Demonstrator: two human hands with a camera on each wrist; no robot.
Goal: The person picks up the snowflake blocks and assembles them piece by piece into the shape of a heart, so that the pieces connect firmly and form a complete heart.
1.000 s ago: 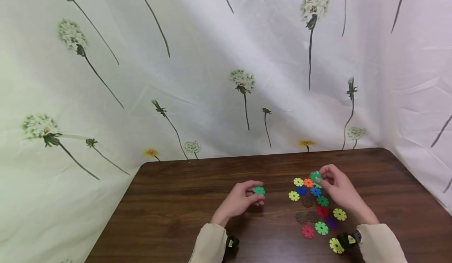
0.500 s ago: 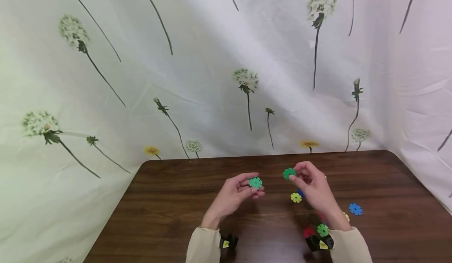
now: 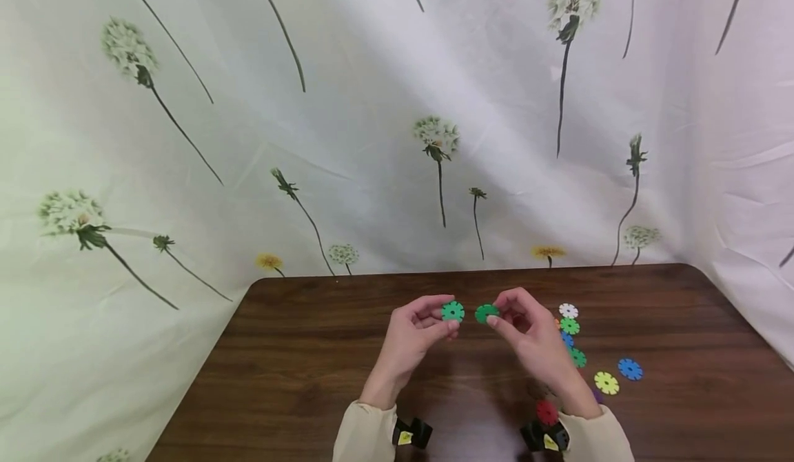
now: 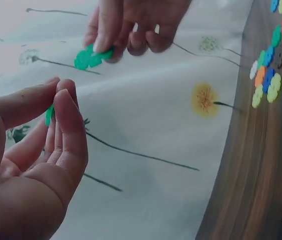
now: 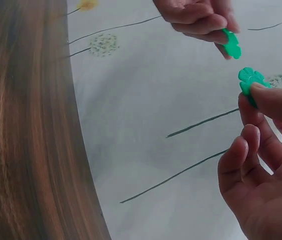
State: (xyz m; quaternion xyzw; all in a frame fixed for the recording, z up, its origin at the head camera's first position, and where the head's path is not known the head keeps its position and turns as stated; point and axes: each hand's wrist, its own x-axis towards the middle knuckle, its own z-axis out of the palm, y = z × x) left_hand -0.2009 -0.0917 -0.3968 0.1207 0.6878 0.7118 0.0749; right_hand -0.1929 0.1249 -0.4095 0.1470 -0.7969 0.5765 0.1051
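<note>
My left hand [image 3: 406, 338] pinches a green notched disc [image 3: 453, 312] between thumb and fingers, raised above the table. Facing it, my right hand [image 3: 530, 338] pinches a second green notched disc [image 3: 486, 313] by its edge. A small gap separates the two discs in the head view. From the left wrist, the left hand's disc [image 4: 50, 115] is mostly hidden by the fingers, while the other disc [image 4: 92, 57] shows beyond it. In the right wrist view the right hand's disc [image 5: 252, 82] sits just below the left hand's disc [image 5: 232, 45], apart from it.
Several loose notched discs lie on the brown wooden table [image 3: 298, 358] around the right forearm, among them a white disc [image 3: 568, 310], a yellow disc [image 3: 606, 383], a blue disc [image 3: 630, 369] and a red disc [image 3: 547, 412]. Behind the table hangs a flower-printed cloth [image 3: 360, 138].
My right hand has carried its green disc leftward from the loose discs to near the left hand. The left hand has risen slightly and turned its disc to face the head camera.
</note>
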